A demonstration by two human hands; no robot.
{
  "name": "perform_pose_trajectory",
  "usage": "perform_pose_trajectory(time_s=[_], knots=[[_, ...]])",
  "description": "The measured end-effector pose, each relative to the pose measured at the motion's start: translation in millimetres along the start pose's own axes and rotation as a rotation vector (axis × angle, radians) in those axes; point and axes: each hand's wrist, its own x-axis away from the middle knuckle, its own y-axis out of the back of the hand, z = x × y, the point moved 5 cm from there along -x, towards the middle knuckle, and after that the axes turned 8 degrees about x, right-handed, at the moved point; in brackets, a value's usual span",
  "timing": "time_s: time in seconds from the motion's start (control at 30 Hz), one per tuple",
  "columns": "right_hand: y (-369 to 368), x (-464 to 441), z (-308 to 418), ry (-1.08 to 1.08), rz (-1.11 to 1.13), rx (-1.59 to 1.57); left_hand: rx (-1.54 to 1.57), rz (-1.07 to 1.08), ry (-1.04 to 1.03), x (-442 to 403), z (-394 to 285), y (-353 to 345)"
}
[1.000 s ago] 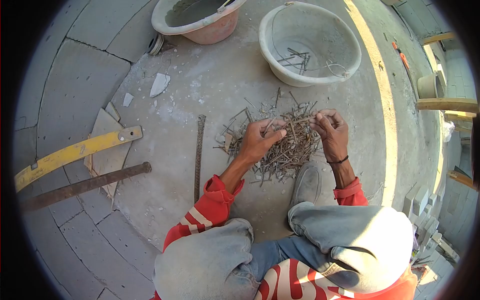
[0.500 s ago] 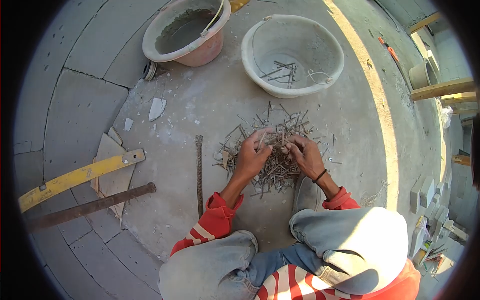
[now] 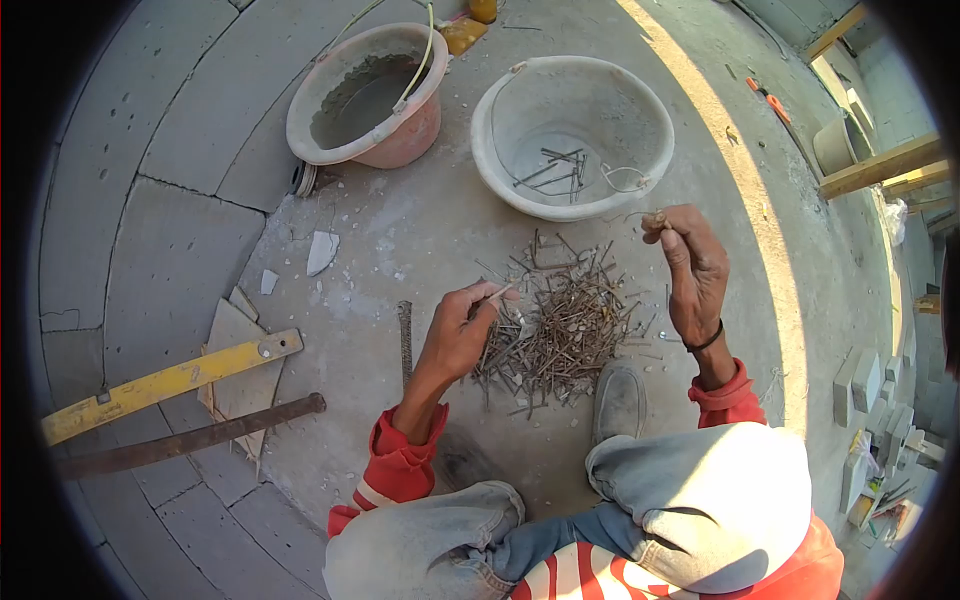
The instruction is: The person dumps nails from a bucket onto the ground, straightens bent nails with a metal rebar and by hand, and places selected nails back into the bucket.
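Observation:
A pile of rusty nails (image 3: 575, 335) mixed with small bits of rubble lies on the concrete floor between my feet. At its left edge, my left hand (image 3: 462, 330) is closed, with a nail (image 3: 503, 289) pinched between thumb and fingers. My right hand (image 3: 692, 268) is raised to the right of the pile, below the white bucket's rim. Its fingertips pinch a small brownish piece with a thin wire-like strand (image 3: 630, 215) trailing to the left. Several long nails (image 3: 556, 172) lie in the bottom of the white bucket (image 3: 488, 165) beyond the pile.
A reddish bucket of grey mortar (image 3: 425, 118) stands at the back left. A yellow level (image 3: 175, 380), a rusty bar (image 3: 200, 435) and a ribbed rebar piece (image 3: 405, 340) lie left. My shoe (image 3: 619, 400) touches the pile's near side. An orange-handled tool (image 3: 768, 97) lies far right.
My hands, close together over the pile before, have moved apart. My right hand has risen to the right with the strand; my left hand has shifted left and slightly down.

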Motion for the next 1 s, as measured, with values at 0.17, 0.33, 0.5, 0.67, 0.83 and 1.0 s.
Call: perform_pose_trajectory(time_s=[0.17,0.33,0.5,0.67,0.83,1.0], knots=[[18.1,-87.2,6.8,0.296,0.010,0.426,-0.119,0.093,-0.325,-13.5,-135.4,20.0],[-6.9,-110.4,-33.4,0.257,0.055,0.661,-0.419,0.213,-0.395,-92.5,-195.3,-7.8],[-7.0,-115.5,-61.9,0.087,0.226,0.536,-1.052,0.042,-0.582,-143.8,-179.4,-15.7],[-9.9,-163.3,-83.8,0.062,0.489,0.618,-1.053,-0.368,-0.532,-156.7,-124.8,7.4],[-92.5,-207.1,-129.6,0.057,1.041,0.820,-0.406,-0.391,-0.349,-159.8,-74.7,15.7],[-146.1,-197.9,-183.9,0.179,1.031,1.189,-0.250,-0.407,-0.411,-131.5,-72.1,-7.7]])
